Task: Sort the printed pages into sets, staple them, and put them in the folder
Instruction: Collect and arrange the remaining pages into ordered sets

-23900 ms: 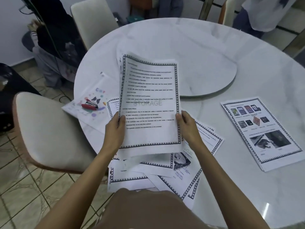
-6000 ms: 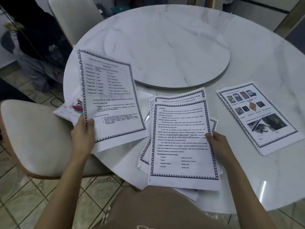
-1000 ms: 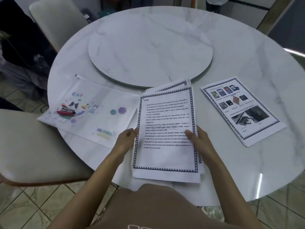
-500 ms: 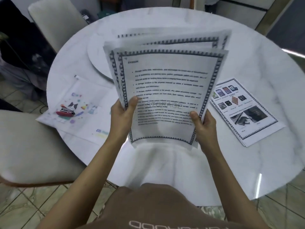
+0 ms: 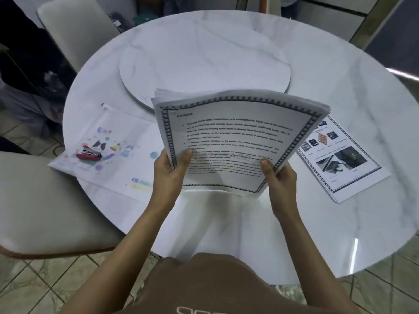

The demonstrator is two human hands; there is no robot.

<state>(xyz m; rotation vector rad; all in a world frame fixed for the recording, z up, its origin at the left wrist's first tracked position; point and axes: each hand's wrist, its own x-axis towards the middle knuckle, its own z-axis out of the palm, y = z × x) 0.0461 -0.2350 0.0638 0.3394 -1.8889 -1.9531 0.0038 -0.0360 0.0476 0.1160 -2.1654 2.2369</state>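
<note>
Stapler [image 5: 88, 154] atop folder [image 5: 127, 141], pages [image 5: 238, 137] outside it

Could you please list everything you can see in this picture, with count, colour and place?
held pages: one stack, white with dark border, held up over the table's near side
flat pages: one set, white with pictures, on the table at right
folder: one, translucent with coloured cartoon print, on the table at left
stapler: one, red, lying on the folder
table: one, round, white marble
turntable: one, round, white marble, mid-table
chairs: two, beige, left of the table, near and far
left hand: one, grips the held pages' left edge
right hand: one, grips their right edge
</note>
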